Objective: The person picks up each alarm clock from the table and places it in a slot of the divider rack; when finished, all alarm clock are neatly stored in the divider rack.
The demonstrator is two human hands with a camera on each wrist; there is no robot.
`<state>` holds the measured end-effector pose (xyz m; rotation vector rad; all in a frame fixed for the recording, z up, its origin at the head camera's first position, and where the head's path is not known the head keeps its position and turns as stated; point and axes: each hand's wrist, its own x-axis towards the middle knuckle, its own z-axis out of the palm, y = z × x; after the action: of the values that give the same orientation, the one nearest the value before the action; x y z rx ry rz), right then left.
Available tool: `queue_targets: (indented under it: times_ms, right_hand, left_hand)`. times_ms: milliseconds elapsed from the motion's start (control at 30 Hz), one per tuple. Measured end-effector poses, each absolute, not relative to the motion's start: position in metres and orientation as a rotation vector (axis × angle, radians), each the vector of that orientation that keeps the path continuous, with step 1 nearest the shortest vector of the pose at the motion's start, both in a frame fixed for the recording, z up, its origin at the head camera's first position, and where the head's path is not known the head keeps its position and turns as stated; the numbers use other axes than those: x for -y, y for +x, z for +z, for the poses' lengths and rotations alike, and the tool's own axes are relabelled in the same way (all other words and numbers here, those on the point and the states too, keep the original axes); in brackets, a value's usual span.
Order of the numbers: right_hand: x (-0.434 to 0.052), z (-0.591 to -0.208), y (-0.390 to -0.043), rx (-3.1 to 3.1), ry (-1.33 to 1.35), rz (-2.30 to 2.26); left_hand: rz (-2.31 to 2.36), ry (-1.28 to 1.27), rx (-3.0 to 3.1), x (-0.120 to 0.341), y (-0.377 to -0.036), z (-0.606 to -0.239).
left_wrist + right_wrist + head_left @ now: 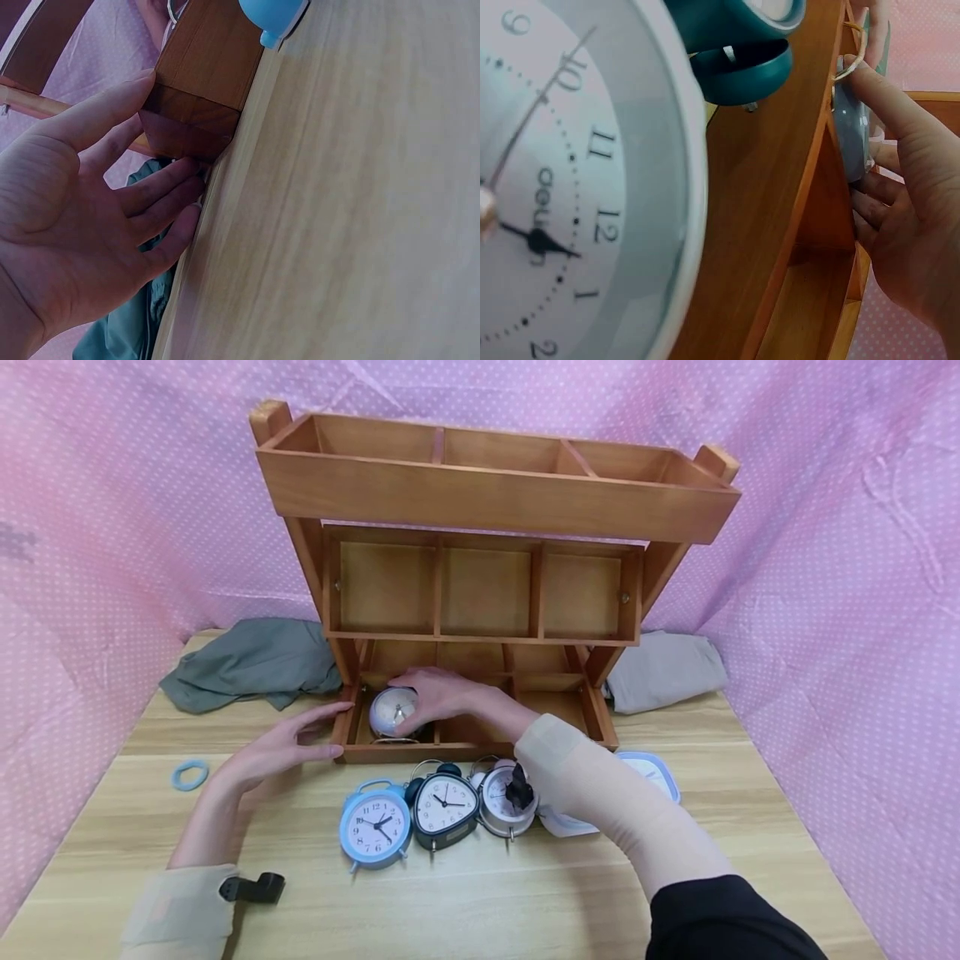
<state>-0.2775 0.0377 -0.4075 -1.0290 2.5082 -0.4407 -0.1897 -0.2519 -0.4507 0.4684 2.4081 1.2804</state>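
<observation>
Our right hand gripped a small white alarm clock, fingers curled over its top, inside the left compartment of the bottom tier of the wooden rack, near the table's far edge. Our left hand lay flat and released, fingers straight, pressing the rack's front-left corner.

To do this well, we judged the clock should go down upright and face forward, clear of the divider, with the left hand bracing the rack until the grip came off.

Just before the rack's front edge stood a row: a blue alarm clock, a dark clock, a silver clock and a white-blue square clock partly hidden under our right forearm. That forearm crossed over the row, so pulling back low risked knocking them. A blue ring lay near the table's left edge, a black clip by our left wrist. A green-grey cloth and a beige cloth flanked the rack.
</observation>
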Motion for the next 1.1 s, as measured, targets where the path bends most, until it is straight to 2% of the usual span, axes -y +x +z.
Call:
queue_targets:
  times_ms: [467,1100]
  right_hand:
    - [-0.079,-0.391,-0.265,-2.441,-1.184,-0.702]
    - [-0.259,-0.385,-0.208,-2.639,-0.968,-0.924]
  left_hand:
    - [1.267,0.454,-2.416,0.253,-0.189,-0.449]
    - [1.263,0.47,-2.439,0.252,-0.189,-0.452]
